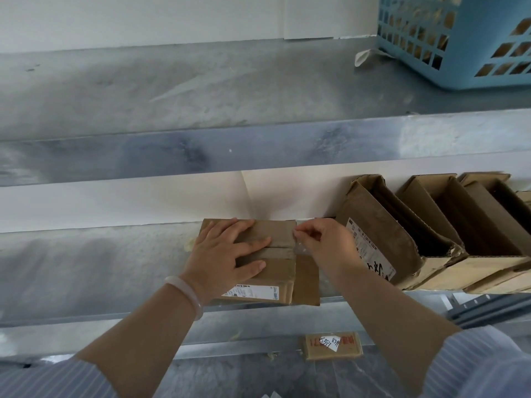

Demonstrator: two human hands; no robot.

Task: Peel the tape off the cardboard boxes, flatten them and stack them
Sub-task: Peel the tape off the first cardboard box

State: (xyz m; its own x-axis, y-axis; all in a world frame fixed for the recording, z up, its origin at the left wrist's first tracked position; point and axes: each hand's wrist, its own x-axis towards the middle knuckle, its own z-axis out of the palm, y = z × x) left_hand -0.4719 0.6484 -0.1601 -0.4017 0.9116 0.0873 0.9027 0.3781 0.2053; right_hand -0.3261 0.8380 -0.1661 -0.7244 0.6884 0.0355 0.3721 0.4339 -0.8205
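- One small cardboard box (280, 272) lies flat on the metal shelf (100, 268), its back edge near the white wall and its front edge at the shelf's lip; a printed label runs along its near side.
- Left hand (227, 248) lies palm-down on top of the box, fingers straight and spread, pressing across the seam between the top flaps.
- Right hand (321, 242) is at the box's right edge, thumb and forefinger pinched on a bit of clear tape (300, 249) that comes off the end of that seam; the other fingers are curled.
- Just right of the box's near corner, a loose brown flap (307, 280) lies on the shelf.
- A pale bracelet (186, 291) sits on the left wrist, nearer the camera than the box.
- Further right of the box, a row of open boxes (376, 245) lies tipped on the same shelf, each touching the next, mouths towards the wall.
- Below the box, on a lower ledge, is a little labelled carton (330, 346).
- Above and to the right of the box, on the upper shelf, stands a blue basket (465, 53).
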